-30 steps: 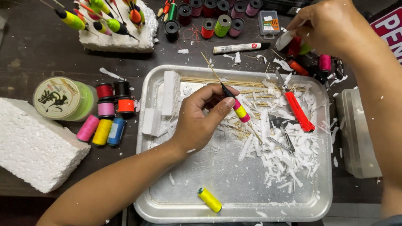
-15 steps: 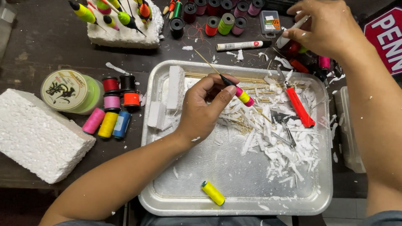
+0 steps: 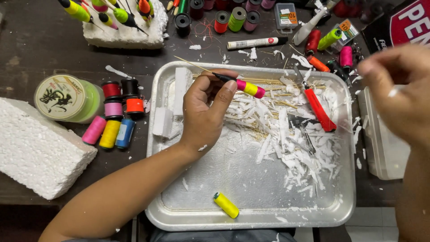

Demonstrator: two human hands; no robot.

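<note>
Over the far edge of the metal tray (image 3: pixel 251 219), pinched in the left hand (image 3: pixel 204 110): a slim float (image 3: pixel 248 88), pink and yellow on a thin stick, gripped between thumb and forefinger, remaining fingers loosely curled beneath. Points toward the tray's far left corner with its bare tip.

At the tray's right edge, raised and blurred, the right hand (image 3: pixel 398 89), fingers half curled; cannot tell whether anything sits in it.

Risks, as judged from this:
- Could snap the stick, being so thin, with a harder pinch or a knock of the tip against the rim.
- Could strike the float's painted end with a hasty right hand.
- Could nick a finger on the red-handled cutter (image 3: pixel 319 110), half buried in white foam shavings (image 3: pixel 291 148) near the right edge.
</note>
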